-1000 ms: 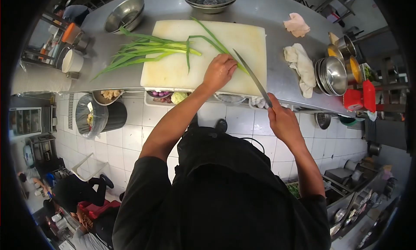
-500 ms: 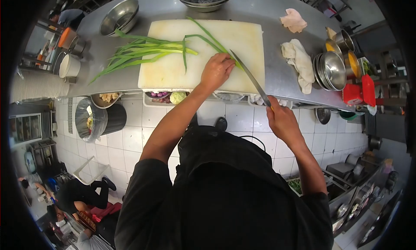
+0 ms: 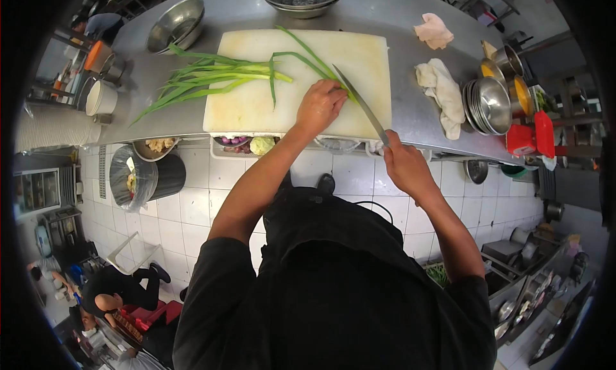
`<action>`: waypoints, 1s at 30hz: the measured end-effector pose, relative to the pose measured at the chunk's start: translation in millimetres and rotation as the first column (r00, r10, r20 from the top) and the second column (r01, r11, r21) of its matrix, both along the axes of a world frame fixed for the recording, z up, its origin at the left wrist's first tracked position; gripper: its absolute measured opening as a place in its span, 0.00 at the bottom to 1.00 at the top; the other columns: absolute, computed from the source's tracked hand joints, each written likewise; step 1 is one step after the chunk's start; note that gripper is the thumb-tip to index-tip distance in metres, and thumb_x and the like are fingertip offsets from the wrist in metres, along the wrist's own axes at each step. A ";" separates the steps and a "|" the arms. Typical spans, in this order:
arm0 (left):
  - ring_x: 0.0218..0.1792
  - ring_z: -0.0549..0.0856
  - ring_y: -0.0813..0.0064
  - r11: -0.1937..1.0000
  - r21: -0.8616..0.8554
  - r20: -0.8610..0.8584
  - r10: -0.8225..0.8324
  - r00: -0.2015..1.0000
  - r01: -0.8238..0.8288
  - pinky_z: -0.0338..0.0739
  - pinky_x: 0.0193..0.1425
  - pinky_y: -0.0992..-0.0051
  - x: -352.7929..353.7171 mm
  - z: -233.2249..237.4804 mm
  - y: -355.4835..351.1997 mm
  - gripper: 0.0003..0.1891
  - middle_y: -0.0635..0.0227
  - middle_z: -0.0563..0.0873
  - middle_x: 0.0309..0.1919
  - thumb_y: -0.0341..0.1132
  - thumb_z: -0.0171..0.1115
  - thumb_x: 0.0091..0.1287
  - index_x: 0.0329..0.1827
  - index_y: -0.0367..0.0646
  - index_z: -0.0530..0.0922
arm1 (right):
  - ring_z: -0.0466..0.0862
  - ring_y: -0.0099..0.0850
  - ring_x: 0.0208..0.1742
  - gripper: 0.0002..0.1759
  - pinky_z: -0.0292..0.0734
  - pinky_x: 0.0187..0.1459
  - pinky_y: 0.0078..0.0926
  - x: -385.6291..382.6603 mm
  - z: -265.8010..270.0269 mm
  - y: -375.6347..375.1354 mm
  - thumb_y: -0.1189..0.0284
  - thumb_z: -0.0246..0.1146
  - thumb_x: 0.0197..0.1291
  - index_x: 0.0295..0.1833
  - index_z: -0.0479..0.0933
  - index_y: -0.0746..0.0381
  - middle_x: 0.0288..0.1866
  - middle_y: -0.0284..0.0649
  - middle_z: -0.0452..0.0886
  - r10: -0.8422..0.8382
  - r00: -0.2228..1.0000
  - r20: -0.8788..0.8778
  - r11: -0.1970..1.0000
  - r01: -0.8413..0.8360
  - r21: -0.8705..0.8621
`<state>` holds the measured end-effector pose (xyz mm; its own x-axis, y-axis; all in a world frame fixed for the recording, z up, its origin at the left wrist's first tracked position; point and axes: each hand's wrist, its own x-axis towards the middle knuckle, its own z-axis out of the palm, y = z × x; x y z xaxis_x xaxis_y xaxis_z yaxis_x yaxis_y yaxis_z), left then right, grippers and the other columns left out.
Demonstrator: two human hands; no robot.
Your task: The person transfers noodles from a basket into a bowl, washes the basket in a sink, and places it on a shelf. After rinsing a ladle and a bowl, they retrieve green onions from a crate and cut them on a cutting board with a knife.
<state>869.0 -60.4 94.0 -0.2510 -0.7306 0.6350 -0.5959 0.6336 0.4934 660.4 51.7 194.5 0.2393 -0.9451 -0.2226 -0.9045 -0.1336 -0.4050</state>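
Observation:
On the white cutting board, my left hand is closed over the green stalk, pressing it near the board's middle. Its long leaves reach up and left past my fingers. The knife is in my right hand, wrapped round the handle at the board's front right. Its blade points up and left, with its middle close beside my left fingertips and the stalk. A bunch of green onions lies across the board's left edge, leaves hanging over the metal table.
Metal bowls stand behind the board. A white cloth, stacked bowls and a red container are at the right. Below the table edge are vegetables and a lined bin. People sit at the lower left.
My right hand and the knife have moved left and slightly up, the blade tip now farther past the stalk. My left hand has hardly moved. A seated person at the lower left has shifted.

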 end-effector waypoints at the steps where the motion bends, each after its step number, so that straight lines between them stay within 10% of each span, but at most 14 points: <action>1: 0.41 0.82 0.62 1.000 -0.001 0.005 0.002 1.000 -0.002 0.79 0.46 0.66 0.3 -0.2 -0.8 0.06 0.64 0.83 0.38 0.28 0.68 0.56 0.36 0.40 0.86 | 0.81 0.56 0.34 0.18 0.73 0.39 0.55 0.2 -2.4 -3.0 0.71 0.51 0.67 0.60 0.63 0.65 0.27 0.55 0.81 -0.002 1.000 -0.001 1.000 0.002 0.002; 13: 0.39 0.81 0.62 0.999 0.003 0.044 0.036 0.998 -0.036 0.78 0.45 0.65 5.4 1.2 -5.1 0.03 0.63 0.82 0.35 0.27 0.66 0.54 0.32 0.40 0.84 | 0.81 0.61 0.35 0.15 0.74 0.39 0.58 -28.0 40.2 62.8 0.74 0.51 0.64 0.55 0.63 0.66 0.29 0.59 0.81 0.001 0.982 -0.186 0.972 0.043 0.231; 30: 0.47 0.78 0.59 0.996 0.068 0.150 0.050 0.987 -0.061 0.73 0.53 0.63 4.4 5.9 -4.7 0.10 0.61 0.79 0.43 0.33 0.66 0.59 0.43 0.42 0.84 | 0.79 0.62 0.33 0.12 0.69 0.38 0.59 -29.8 19.1 53.6 0.72 0.52 0.66 0.53 0.64 0.63 0.26 0.58 0.79 -0.234 0.970 0.069 0.960 0.219 0.175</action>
